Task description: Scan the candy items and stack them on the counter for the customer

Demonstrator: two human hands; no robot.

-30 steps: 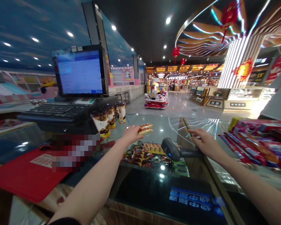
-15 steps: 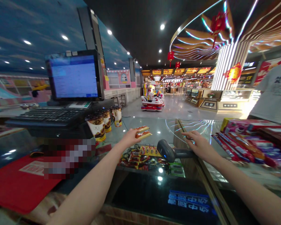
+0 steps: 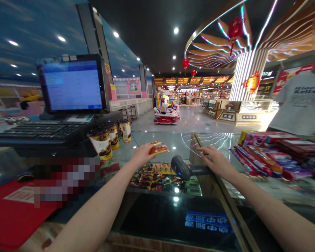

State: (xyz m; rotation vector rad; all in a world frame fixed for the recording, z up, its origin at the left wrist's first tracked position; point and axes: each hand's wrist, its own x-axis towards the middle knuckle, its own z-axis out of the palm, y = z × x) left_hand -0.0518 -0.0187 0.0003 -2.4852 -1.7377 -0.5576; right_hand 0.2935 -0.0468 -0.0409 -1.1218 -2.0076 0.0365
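My left hand (image 3: 143, 155) is closed on a couple of small snack packets (image 3: 159, 149) in orange-brown shiny wrappers, low over the glass counter (image 3: 170, 138). The packets stick out to the right of the fingers, and their near ends are hidden by the hand. A dark barcode scanner (image 3: 181, 168) lies on the counter between my hands, its handle pointing right. Beside the handle's end, my right hand (image 3: 216, 161) rests over the wooden strip with its fingers loosely stretched to the left. No object shows in those fingers.
At the left stand a monitor (image 3: 72, 85), a keyboard (image 3: 44, 132) and lidded paper cups (image 3: 101, 143). Packaged snacks (image 3: 265, 161) cover the right of the counter. A person in a light shirt (image 3: 300, 101) stands beyond them. Batteries and small packs (image 3: 152, 178) show beneath the glass.
The view has swung slightly right, so more of the person shows. The packets in my left hand sit closer together than before. My right hand stays by the scanner's handle.
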